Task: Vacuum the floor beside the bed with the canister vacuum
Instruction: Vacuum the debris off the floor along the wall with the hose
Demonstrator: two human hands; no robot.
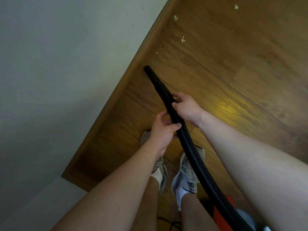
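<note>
A black ribbed vacuum hose (193, 152) runs from the lower right up to its smooth open nozzle end (149, 72), which points at the wooden floor (233, 64) beside the bed's wooden side rail (116, 104). My right hand (186, 109) grips the hose higher up, near the nozzle. My left hand (162, 129) grips it just below, fingers curled round it. A red part of the canister vacuum (223, 212) shows at the bottom right, mostly hidden by my right arm. Small white scraps (183, 39) lie on the floor ahead of the nozzle.
The bed's pale sheet (58, 72) fills the left half. My two feet in light sneakers (185, 175) stand on the floor beside the rail. A dark cord (168, 222) lies between my legs at the bottom edge. More scraps (236, 6) lie farther away.
</note>
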